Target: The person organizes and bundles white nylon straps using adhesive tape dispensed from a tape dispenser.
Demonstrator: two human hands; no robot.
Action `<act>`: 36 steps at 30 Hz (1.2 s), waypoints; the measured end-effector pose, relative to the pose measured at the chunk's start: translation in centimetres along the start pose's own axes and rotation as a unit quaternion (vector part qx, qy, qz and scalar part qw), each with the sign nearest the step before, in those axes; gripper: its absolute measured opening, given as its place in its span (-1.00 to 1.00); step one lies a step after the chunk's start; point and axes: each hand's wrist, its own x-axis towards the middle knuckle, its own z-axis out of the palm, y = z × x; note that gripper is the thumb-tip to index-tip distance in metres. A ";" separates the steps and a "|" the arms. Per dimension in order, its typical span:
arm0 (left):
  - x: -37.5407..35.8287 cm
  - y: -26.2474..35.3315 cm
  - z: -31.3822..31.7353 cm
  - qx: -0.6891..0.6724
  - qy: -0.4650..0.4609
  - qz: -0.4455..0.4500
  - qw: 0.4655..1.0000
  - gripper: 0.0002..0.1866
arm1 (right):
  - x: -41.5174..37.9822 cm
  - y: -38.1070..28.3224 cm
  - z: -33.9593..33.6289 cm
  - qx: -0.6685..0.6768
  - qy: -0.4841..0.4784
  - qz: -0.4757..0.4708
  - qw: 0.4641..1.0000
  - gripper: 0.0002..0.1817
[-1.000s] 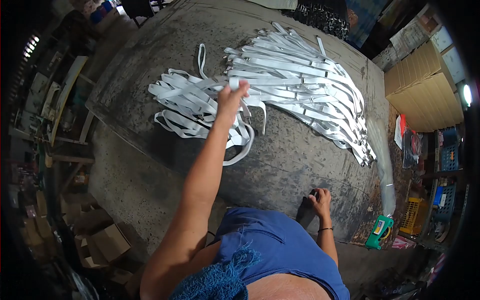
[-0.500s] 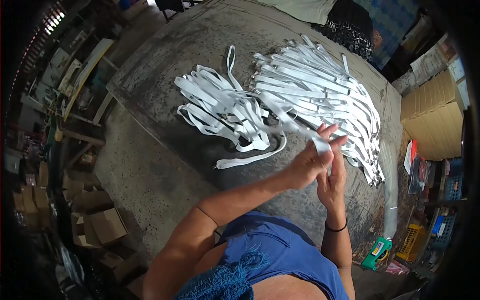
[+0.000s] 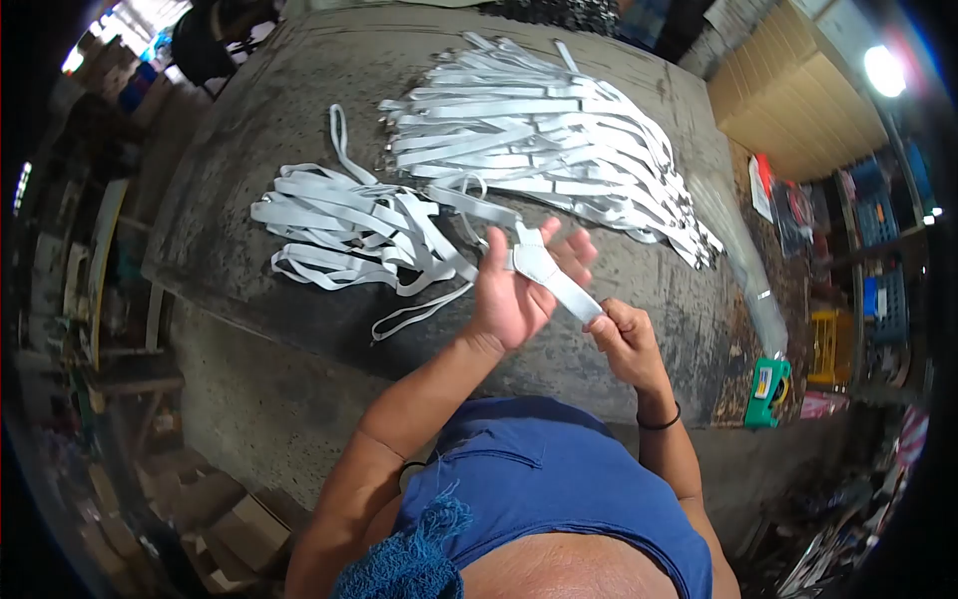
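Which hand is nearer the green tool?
Right: the right hand is left of the green tool and apart from it; the left hand is farther left.

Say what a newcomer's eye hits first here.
The big fan of white straps across the far middle of the dark table dominates, with a smaller white bundle to its left. Nearer, a single strap crosses the open left hand, its near end pinched in the right hand. A bright green tool stands out by the table's near right corner.
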 end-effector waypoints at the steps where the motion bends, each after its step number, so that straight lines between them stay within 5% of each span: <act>1: 0.2 -0.2 -0.6 -0.027 0.028 0.014 0.999 0.04 | -0.7 0.3 -0.5 -0.001 -0.006 0.023 1.000 -0.71; 6: 0.1 -0.2 -1.8 -0.042 -0.041 0.021 0.998 0.08 | -4.0 5.6 -2.8 -0.021 0.074 0.062 0.995 -0.61; 10: 0.1 -0.9 -3.7 -0.097 -0.022 0.026 0.995 -0.16 | -5.7 5.7 -3.8 -0.097 0.056 0.064 0.992 -0.59; 16: 1.0 -1.9 -4.0 -0.037 -0.087 0.008 0.995 0.16 | -7.3 4.6 -4.0 -0.101 0.065 0.106 0.987 -0.59; 21: 2.2 -4.1 -5.5 -0.024 -0.099 -0.009 0.995 -0.01 | -8.3 5.3 -5.4 -0.122 0.058 0.089 0.987 -0.63; 23: 2.2 -5.5 -6.0 0.038 0.026 0.027 0.999 -0.18 | -8.5 5.8 -6.0 -0.113 0.064 0.084 0.988 -0.65; 24: 2.0 -6.1 -6.5 0.014 0.024 0.032 0.999 -0.39 | -8.6 6.1 -6.4 -0.105 0.071 0.076 0.989 -0.67; 29: 0.8 -9.5 -11.7 0.059 0.138 0.064 0.987 -0.67 | -9.9 8.2 -10.4 -0.110 0.022 0.080 0.990 -0.70; 33: -2.5 -14.3 -15.1 0.170 0.338 -0.002 0.926 -0.66 | -12.1 12.4 -15.7 -0.224 -0.128 0.158 0.953 -0.67; 35: -4.8 -16.1 -14.8 0.217 0.376 -0.136 0.891 -0.57 | -14.6 16.5 -18.4 -0.255 -0.132 0.141 0.947 -0.66; 36: -5.6 -16.4 -14.3 0.320 0.393 -0.224 0.833 -0.59 | -15.6 18.8 -19.8 -0.292 -0.118 0.137 0.939 -0.64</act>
